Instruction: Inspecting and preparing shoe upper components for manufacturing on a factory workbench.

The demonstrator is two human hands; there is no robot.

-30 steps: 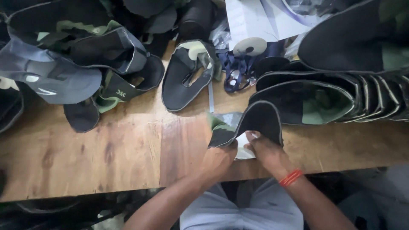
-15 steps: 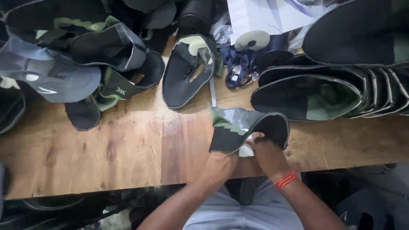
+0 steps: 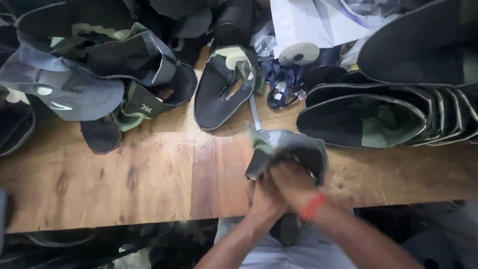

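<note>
Both of my hands grip one dark grey shoe upper with a green patch, folded over my fingers just above the near edge of the wooden workbench. My right hand, with an orange band at the wrist, lies on top. My left hand is pressed under and beside it. The piece is blurred by motion. Right behind it a thin grey strip lies on the bench.
A flat black upper lies behind the hands. A row of stacked black and green uppers fills the right side. More dark uppers are heaped at the back left. White sheets, a tape roll and blue laces lie at the back.
The upper was spread open between my hands; now it is bunched and folded over them. My hands have closed together and shifted slightly left.
</note>
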